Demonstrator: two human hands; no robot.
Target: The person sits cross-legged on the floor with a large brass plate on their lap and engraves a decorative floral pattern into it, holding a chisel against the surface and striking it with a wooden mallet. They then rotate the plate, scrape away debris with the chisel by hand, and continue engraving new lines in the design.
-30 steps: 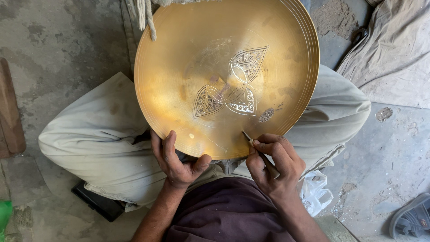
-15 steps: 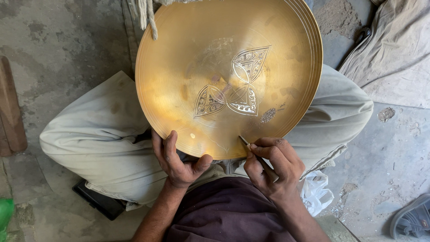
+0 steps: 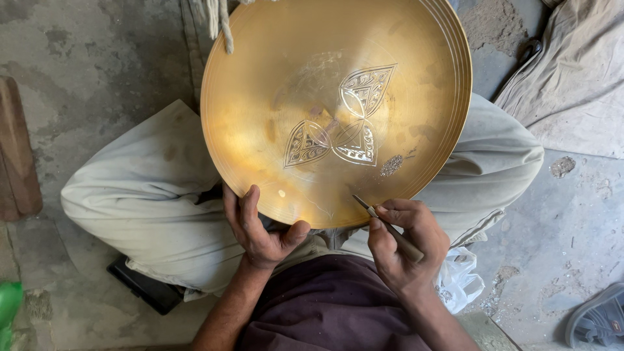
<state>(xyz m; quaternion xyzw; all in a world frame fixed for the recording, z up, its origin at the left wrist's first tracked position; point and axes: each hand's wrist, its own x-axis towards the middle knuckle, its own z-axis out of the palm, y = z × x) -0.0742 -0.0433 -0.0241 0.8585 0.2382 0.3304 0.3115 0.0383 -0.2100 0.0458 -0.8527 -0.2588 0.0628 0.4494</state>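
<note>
Engraved brass plate (image 3: 312, 84), graver (image 3: 389, 229) at rim

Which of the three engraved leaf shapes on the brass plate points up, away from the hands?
The upper right leaf; the other two sit lower, side by side.

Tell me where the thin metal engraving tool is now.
In the head view, the thin metal engraving tool is in the right hand, its tip at the near rim of the round brass plate.
</note>
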